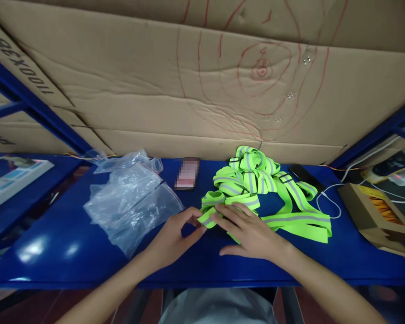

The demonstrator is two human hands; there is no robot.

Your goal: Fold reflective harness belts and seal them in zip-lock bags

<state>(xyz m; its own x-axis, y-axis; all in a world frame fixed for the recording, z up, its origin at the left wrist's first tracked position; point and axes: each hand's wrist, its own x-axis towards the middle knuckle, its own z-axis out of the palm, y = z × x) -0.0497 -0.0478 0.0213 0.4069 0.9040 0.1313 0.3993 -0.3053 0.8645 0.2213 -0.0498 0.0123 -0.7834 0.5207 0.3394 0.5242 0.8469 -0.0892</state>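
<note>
A tangle of neon green straps [256,184] with grey reflective stripes lies on the blue table [54,252]. My left hand [173,236] pinches the near left end of a folded strap with thumb and fingertips. My right hand [249,229] lies over the same strap bundle just to the right, fingers pressed down on it. Both hands meet at the strap's folded end near the table's middle.
A pile of clear plastic bags [131,200] lies to the left. A phone [187,173] rests at the back, a black flat object [303,175] and a white cable [330,198] to the right. An open cardboard box [374,211] sits at far right. Cardboard sheets [202,90] form the back wall.
</note>
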